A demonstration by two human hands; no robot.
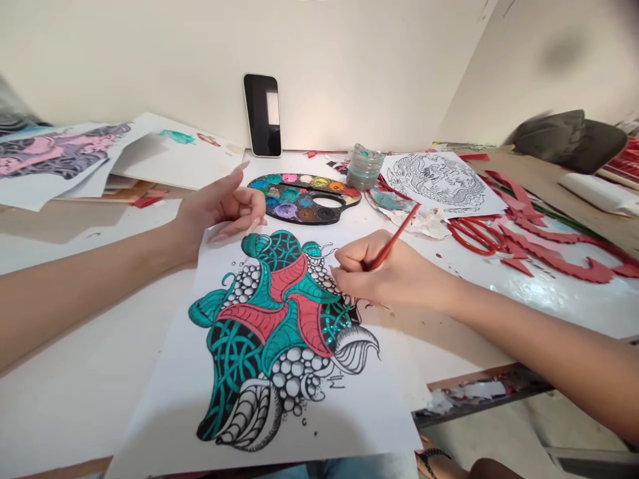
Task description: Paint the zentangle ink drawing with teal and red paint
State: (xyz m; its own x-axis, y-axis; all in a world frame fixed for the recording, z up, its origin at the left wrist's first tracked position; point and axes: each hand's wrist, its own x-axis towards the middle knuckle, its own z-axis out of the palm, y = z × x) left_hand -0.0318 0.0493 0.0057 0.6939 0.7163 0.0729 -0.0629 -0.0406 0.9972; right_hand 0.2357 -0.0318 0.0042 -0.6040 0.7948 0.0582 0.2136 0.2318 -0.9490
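My right hand is closed around a slim red paintbrush, its shaft slanting up to the right; the tip is hidden behind my fingers. That hand rests over the right side of a white sheet with a printed swirl drawing. Teal and red paint fills several of its shapes, while the bubbles and some leaves stay black and white. At the sheet's top left edge lies my left hand, loosely bent with the thumb raised apart and nothing in it. Just beyond it sits a black paint palette with many coloured wells.
A jar of cloudy water stands behind the palette, near a paint-smeared crumpled paper. Red-handled scissors, red paper scraps and a dragon drawing lie right. A phone leans on the wall; painted sheets lie left.
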